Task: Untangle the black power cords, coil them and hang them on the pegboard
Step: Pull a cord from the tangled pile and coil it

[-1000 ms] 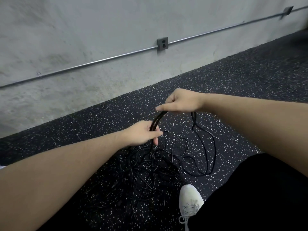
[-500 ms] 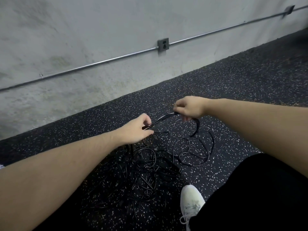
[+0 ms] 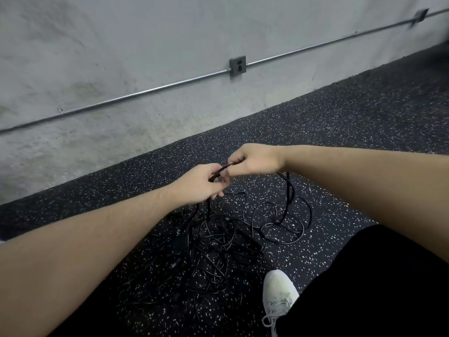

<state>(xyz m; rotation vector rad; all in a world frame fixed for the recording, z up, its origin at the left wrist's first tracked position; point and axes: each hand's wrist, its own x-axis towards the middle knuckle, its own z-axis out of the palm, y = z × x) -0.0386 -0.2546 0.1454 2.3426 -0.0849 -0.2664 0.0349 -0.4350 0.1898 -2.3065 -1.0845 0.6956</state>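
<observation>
Here both hands' fingers (image 3: 224, 177) pinch the black cord (image 3: 222, 168).

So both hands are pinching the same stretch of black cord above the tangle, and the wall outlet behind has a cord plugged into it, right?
Not quite. In the head view the left hand and right hand do pinch one black cord above the tangle, but the wall outlet has nothing plugged into it; only the metal conduit runs into its sides.

Bare forearms, black trousers (image 3: 379, 288), and a white laced sneaker (image 3: 279, 295).
</observation>
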